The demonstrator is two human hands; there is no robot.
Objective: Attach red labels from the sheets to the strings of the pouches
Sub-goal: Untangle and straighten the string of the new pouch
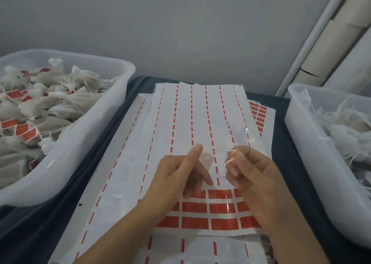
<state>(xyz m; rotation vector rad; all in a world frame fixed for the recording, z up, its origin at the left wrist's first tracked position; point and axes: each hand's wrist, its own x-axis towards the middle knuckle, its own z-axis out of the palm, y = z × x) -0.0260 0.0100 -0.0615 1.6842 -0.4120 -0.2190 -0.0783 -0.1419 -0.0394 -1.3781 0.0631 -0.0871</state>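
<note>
A label sheet (pixel 200 113) lies in front of me, mostly stripped down to red dashes. Rows of red labels (pixel 220 208) remain at its near end. My right hand (pixel 251 169) pinches a thin white string (pixel 228 161) between thumb and fingertips, above the sheet; no pouch on that string is visible. My left hand (pixel 180 175) hovers just left of it with the thumb raised and the fingers stretched down toward the top row of labels. A pale blurred scrap (pixel 206 158) sits beside the thumb; I cannot tell what it is.
A translucent tub (pixel 84 149) on the left holds several pouches with red labels (pixel 28 133) on their strings. On the right, a second tub (pixel 309 143) holds white pouches and loose strings. More sheets lie stacked underneath on a dark blue cloth (pixel 30 229). The wall is behind.
</note>
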